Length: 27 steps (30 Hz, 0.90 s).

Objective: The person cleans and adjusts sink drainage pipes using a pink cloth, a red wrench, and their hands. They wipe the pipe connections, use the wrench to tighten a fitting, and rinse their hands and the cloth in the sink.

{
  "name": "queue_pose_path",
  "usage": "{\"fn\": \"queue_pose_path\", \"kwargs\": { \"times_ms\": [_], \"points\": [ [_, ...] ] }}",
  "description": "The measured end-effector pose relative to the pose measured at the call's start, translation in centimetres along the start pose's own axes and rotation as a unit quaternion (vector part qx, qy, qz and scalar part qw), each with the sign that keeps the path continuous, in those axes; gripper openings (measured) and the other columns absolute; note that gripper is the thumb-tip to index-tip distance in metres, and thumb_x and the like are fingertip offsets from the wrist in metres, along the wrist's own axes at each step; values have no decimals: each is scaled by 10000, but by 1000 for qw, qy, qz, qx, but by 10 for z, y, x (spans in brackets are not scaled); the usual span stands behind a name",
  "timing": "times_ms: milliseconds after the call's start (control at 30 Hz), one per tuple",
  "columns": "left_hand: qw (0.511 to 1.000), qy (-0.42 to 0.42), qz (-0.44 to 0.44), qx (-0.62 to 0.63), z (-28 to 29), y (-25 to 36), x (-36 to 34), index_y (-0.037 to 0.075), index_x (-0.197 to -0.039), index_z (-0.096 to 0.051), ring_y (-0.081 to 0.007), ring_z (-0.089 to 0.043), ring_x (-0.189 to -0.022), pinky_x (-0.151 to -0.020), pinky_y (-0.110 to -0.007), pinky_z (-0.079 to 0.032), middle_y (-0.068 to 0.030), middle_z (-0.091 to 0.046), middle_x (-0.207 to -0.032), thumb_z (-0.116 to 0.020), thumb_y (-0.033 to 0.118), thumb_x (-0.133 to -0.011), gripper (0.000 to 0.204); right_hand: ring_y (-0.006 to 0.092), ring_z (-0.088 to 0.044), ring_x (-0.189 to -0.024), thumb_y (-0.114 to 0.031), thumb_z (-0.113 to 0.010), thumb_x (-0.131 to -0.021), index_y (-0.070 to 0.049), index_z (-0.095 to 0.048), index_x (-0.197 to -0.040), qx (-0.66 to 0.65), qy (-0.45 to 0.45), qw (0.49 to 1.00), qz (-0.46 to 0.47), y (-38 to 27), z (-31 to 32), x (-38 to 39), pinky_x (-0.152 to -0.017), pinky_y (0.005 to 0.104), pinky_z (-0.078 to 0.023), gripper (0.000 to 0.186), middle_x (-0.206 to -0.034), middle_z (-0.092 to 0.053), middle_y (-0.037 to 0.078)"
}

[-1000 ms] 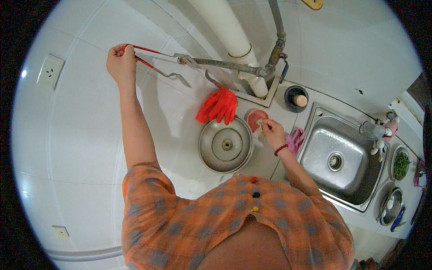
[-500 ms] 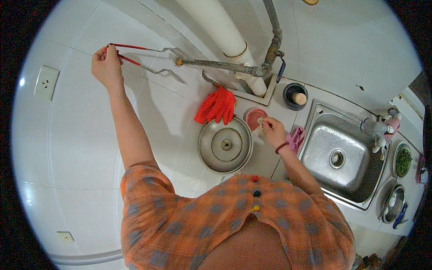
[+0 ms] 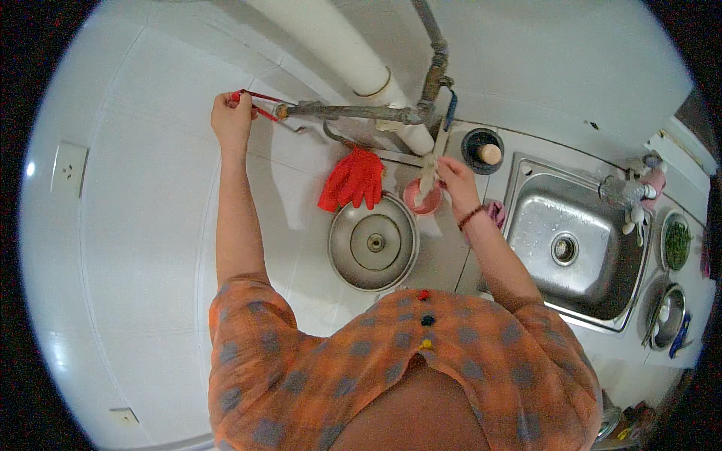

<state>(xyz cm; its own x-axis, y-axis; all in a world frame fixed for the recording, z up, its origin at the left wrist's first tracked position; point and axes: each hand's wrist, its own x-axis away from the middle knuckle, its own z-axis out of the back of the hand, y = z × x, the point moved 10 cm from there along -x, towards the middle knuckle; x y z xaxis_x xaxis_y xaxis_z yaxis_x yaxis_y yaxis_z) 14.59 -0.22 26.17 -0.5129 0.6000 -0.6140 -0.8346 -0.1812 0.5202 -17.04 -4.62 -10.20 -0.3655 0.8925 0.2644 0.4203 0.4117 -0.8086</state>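
At the upper left, my left hand [image 3: 232,124] is closed on the red-handled end of metal tongs [image 3: 265,114]. Their bent metal arms point right and partly disappear behind the grey pipe. My right hand [image 3: 457,183] pinches a pale, limp strip [image 3: 427,174] that hangs over the pink bowl [image 3: 434,203]; what it is made of I cannot tell. Left of this bowl, a red glove [image 3: 350,180] lies at the upper edge of a round metal lid [image 3: 350,252]. A curved dark piece [image 3: 335,135] pokes out behind the glove.
A grey pipe [image 3: 350,113] and a thick white pipe [image 3: 331,41] cross the back. Right of the pink bowl stand a dark mortar [image 3: 471,156] with a pestle [image 3: 489,154], a purple cloth [image 3: 496,214] and a steel sink [image 3: 587,282]. Green vegetables [image 3: 678,244] sit beyond the faucet [image 3: 620,192].
My left hand has moved right with the tongs, bringing them to the grey pipe. My right hand has risen, and the pale strip now hangs at full length over the pink bowl.
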Motion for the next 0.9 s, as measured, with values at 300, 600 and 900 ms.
{"fn": "queue_pose_path", "kwargs": {
  "times_ms": [300,600,900],
  "points": [
    [989,-110,-52,-85,-32,13,-7,-36,-849,-536,-123,-562,-539,-512,-254,-471,-85,-583,-668,-565,147,-804,191,82,-512,-635,-155,-513,-858,-79,-565,-1024,-83,18,995,49,-47,-1,-54,-537,222,-430,190,-813,-553,-20],
    [975,-219,16,22,-53,5,-31,-11,-940,-546,-118,-560,-573,-523,-241,-474,-76,-581,-718,-564,109,-798,186,62,-487,-597,-158,-523,-864,-83,-587,-1022,-89,30,996,5,-22,5,-51,-510,204,-405,186,-793,-573,-31],
    [915,-372,138,68,-100,-51,-17,-11,-962,-544,-92,-549,-619,-577,-215,-485,-44,-580,-767,-578,137,-820,209,43,-505,-649,-155,-484,-878,-120,-569,-908,-63,2,998,-6,-18,-1,-47,-550,196,-401,97,-778,-570,-61]
  ]
}}
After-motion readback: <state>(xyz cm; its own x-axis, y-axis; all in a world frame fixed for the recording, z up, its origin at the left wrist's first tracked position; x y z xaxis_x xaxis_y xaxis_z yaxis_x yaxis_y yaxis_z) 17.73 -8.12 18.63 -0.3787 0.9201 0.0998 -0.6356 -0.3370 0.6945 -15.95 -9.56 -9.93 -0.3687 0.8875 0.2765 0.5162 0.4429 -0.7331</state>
